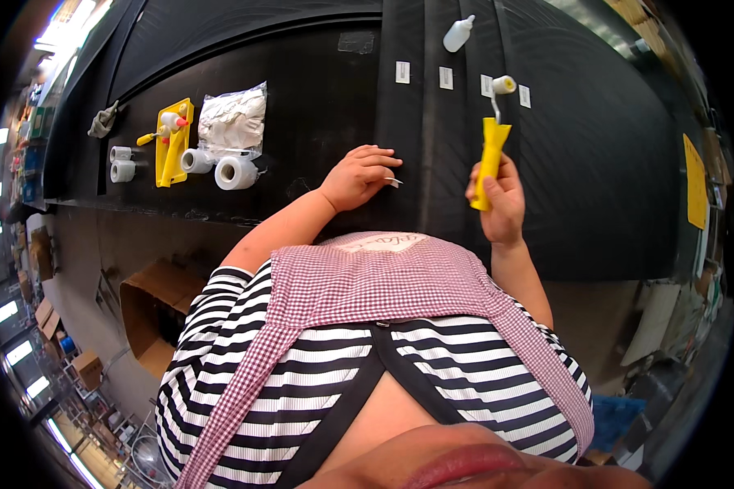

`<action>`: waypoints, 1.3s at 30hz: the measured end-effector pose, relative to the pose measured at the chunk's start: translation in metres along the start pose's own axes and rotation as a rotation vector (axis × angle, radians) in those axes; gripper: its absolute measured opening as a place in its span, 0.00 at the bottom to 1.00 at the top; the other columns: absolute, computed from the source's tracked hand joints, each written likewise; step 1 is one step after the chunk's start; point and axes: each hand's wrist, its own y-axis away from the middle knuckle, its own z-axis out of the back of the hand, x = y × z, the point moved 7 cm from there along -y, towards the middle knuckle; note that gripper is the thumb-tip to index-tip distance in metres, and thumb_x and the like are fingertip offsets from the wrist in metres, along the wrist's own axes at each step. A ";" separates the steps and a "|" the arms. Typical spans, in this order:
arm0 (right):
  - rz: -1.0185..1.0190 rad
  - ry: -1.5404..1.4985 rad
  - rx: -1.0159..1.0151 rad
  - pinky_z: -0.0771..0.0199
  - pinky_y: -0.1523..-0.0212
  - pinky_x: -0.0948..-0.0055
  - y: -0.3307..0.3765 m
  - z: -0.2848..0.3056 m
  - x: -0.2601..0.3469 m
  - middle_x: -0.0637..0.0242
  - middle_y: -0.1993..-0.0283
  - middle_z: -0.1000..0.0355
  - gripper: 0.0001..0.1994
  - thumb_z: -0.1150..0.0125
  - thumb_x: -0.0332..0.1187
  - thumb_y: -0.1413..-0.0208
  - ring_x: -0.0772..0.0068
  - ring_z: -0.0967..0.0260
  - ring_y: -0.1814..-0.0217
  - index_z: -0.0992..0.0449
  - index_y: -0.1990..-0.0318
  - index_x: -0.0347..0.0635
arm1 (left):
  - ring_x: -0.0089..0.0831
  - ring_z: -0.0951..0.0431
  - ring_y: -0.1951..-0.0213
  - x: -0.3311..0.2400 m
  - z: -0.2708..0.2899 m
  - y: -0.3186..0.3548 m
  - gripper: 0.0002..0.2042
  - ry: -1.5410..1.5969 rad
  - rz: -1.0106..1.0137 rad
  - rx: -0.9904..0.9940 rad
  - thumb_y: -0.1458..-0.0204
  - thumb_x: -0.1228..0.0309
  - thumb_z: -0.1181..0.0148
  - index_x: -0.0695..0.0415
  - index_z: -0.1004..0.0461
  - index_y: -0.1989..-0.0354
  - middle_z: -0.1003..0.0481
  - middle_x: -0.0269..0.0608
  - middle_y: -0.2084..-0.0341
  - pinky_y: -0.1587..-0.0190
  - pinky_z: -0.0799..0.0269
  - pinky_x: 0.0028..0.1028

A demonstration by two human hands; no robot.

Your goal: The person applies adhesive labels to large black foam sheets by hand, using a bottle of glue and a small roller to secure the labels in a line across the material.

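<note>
My right hand (504, 196) is wrapped round the yellow handle of a small roller (490, 155). The roller's pale head points away from me, over the black sheet material (444, 122) on the table. Close to the near edge of that material, my left hand (361, 177) has its fingers curled and pinches a small white label (394, 182). Several more white labels (446, 77) lie in a row on the black strips, farther off. A white squeeze bottle (458, 33) lies beyond them.
To the left sits a yellow tray (163, 174) with a bottle and tools in it. A clear bag of white material (232, 114) lies beside it, with several tape rolls (236, 173) around. A cardboard box (143, 293) stands below the table's left side.
</note>
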 end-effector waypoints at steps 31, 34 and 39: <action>-0.370 0.263 0.169 0.25 0.43 0.70 0.033 -0.156 -0.125 0.61 0.48 0.27 0.30 0.31 0.32 0.42 0.70 0.26 0.50 0.36 0.33 0.39 | 0.18 0.25 0.74 0.026 0.149 0.191 0.14 0.895 0.927 -0.748 0.33 0.60 0.44 0.60 0.21 0.57 0.22 0.34 0.75 0.68 0.28 0.19; -0.402 0.294 0.111 0.26 0.44 0.71 0.033 -0.149 -0.130 0.62 0.49 0.27 0.29 0.32 0.31 0.41 0.70 0.26 0.52 0.36 0.34 0.39 | 0.18 0.25 0.74 0.038 0.206 0.203 0.13 0.478 0.890 -0.695 0.34 0.62 0.43 0.59 0.20 0.60 0.22 0.33 0.76 0.68 0.30 0.19; -0.378 0.300 0.144 0.25 0.49 0.71 0.028 -0.159 -0.134 0.62 0.52 0.27 0.21 0.35 0.28 0.42 0.72 0.26 0.56 0.32 0.42 0.39 | 0.44 0.21 0.65 0.051 0.286 0.214 0.12 -0.294 0.808 -0.466 0.37 0.61 0.43 0.57 0.20 0.61 0.21 0.45 0.70 0.60 0.26 0.35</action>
